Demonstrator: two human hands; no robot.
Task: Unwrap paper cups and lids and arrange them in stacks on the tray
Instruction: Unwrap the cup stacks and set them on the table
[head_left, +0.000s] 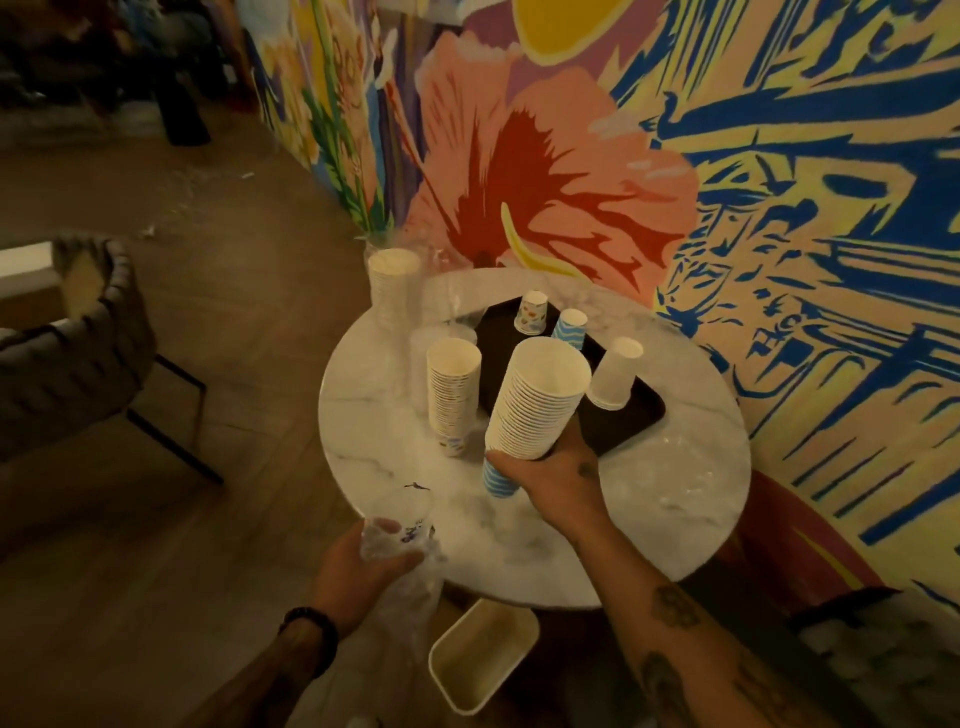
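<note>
My right hand (550, 480) grips a tall stack of blue-striped paper cups (537, 400) near its base, tilted over the round marble table (675, 499). Off the table's front-left edge, my left hand (363, 571) clutches a crumpled clear plastic wrapper (402, 530). A second unwrapped stack of cups (453, 392) stands upright on the table. Another stack, wrapped in plastic (392, 286), stands at the table's far left. On the black tray (631, 423) sit three upside-down cups: a patterned cup (532, 312), a blue-striped cup (569, 325) and a white cup (615, 371).
A pale rectangular bin (480, 654) sits on the floor below the table's near edge. A grey padded chair (78, 353) stands to the left. A painted mural wall (779, 182) runs right behind the table. Clear plastic (685, 467) lies on the table's right side.
</note>
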